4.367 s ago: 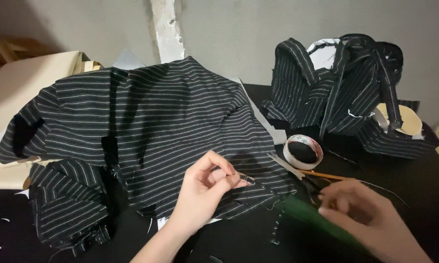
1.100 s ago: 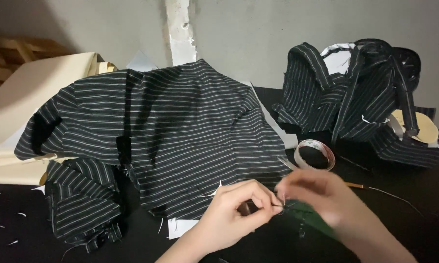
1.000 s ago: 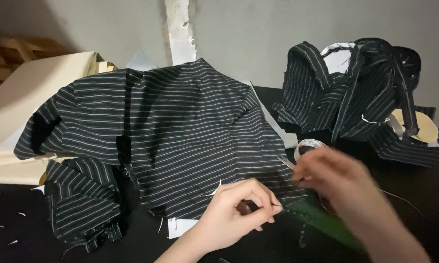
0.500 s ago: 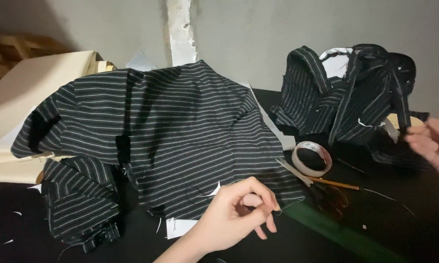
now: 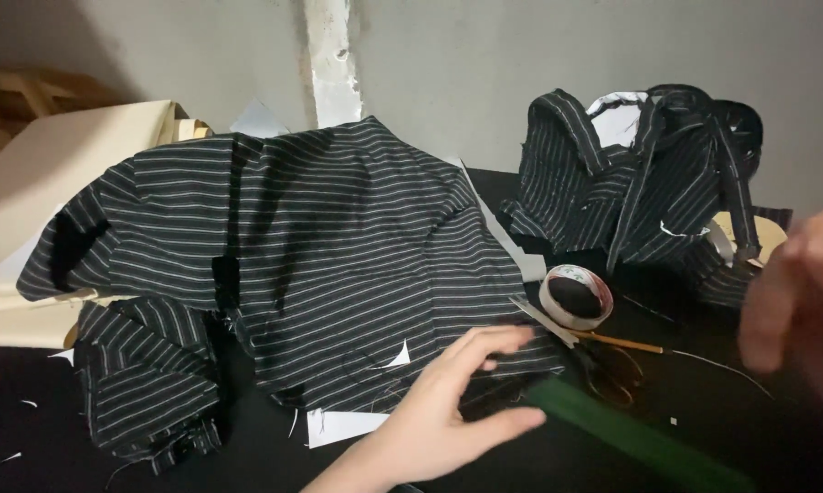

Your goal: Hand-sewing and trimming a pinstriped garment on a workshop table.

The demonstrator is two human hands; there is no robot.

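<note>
We keep our left hand [image 5: 448, 406] open, fingers spread flat on the lower hem of the striped garment [image 5: 320, 265], pinning it to the black table [image 5: 28, 438]; nothing is gripped. Our right hand [image 5: 800, 297] hangs blurred, well to the right of that contact; we cannot tell whether it is open or closed.

Risk 1: the scissors [image 5: 594, 351] lie just right of the left fingertips, so a sliding hand could catch a blade. Risk 2: loose thread near the hem could snag.

The tape roll [image 5: 576, 294], a white ring, sits beyond the scissors. White paper slips [image 5: 338, 424] protrude below the hem.
</note>
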